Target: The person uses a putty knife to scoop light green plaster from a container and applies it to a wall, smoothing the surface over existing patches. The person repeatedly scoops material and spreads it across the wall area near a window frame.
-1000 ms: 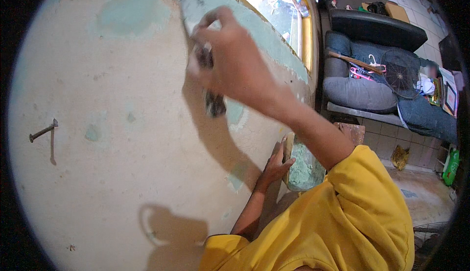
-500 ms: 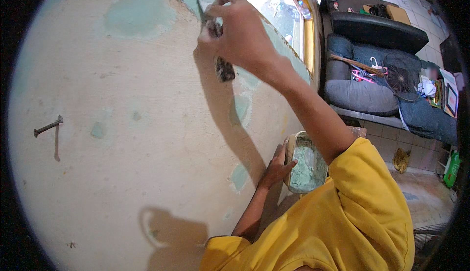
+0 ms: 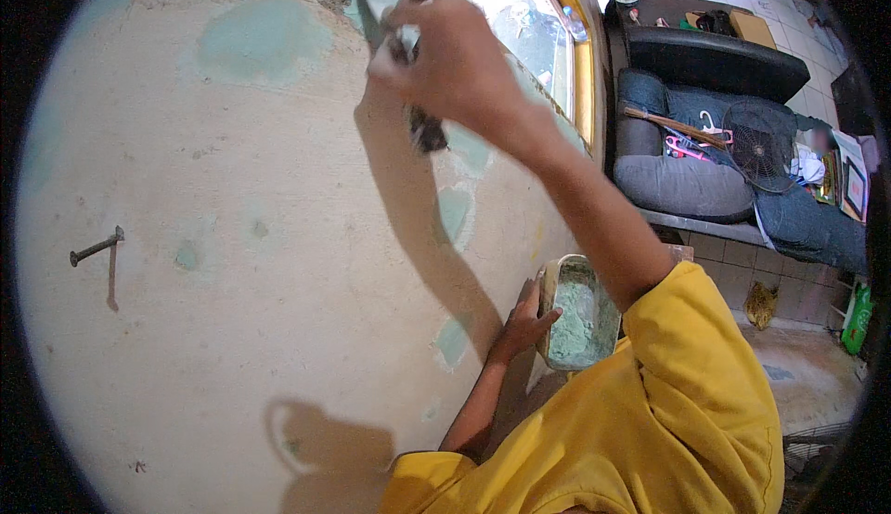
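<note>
My right hand is closed around a putty knife, whose dark, smeared handle sticks out below the fist. The knife's flat blade points up at the top of the wall, beside a rough grey patch and fresh green filler next to the window frame. Lower down, my left hand grips the side of a rectangular tub, thumb over its rim. Pale green filler lies inside the tub, which is held close to my yellow shirt.
Green filler patches dot the cream wall. A large nail juts out at the left. A yellow-framed window stands beside the wall. To the right are a dark sofa with a fan and hangers, and a green package.
My right hand and the putty knife have shifted slightly left and up along the wall. My left hand still holds the tub in nearly the same place.
</note>
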A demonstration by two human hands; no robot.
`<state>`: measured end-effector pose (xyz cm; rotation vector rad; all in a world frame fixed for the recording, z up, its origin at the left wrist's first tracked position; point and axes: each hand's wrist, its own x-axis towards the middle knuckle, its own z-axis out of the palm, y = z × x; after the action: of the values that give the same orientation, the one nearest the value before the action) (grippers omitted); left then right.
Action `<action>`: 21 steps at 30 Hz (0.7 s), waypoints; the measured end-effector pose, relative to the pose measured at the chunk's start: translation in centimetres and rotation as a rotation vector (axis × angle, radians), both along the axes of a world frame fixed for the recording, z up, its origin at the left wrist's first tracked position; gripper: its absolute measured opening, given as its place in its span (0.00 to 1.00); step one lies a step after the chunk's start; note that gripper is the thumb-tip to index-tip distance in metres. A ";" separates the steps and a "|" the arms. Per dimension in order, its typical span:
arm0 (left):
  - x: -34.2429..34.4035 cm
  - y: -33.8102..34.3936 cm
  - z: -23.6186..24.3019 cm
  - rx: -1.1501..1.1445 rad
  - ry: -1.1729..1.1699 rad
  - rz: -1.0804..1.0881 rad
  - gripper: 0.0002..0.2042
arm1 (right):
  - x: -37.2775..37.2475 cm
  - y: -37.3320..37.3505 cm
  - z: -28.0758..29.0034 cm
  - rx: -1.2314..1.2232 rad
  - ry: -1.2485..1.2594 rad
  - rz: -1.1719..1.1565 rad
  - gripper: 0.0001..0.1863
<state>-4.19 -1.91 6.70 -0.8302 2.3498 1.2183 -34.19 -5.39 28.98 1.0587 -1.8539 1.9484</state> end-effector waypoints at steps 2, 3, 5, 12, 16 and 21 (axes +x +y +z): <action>0.6 0.0 -0.6 -0.025 0.046 -0.005 0.48 | 3.0 0.1 0.2 -0.028 -0.046 0.073 0.18; 0.3 0.1 -0.4 0.024 0.035 -0.006 0.48 | 4.1 1.2 0.6 0.018 -0.065 0.125 0.18; 0.0 -0.2 0.6 0.104 0.012 0.008 0.47 | 6.2 3.1 0.8 -0.078 -0.048 0.165 0.18; -0.3 0.5 0.8 0.046 0.007 0.004 0.43 | -0.4 1.6 -3.0 0.056 -0.067 -0.015 0.19; -0.2 0.5 0.5 0.022 -0.011 -0.010 0.42 | -0.2 0.0 -3.7 0.034 -0.020 0.002 0.19; -0.4 0.5 1.5 0.115 -0.073 0.036 0.44 | 5.4 2.1 -3.0 -0.009 -0.026 0.164 0.21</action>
<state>-4.57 -1.42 8.15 -0.8674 2.1939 1.3016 -28.77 -3.26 25.97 1.2241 -1.8218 2.0665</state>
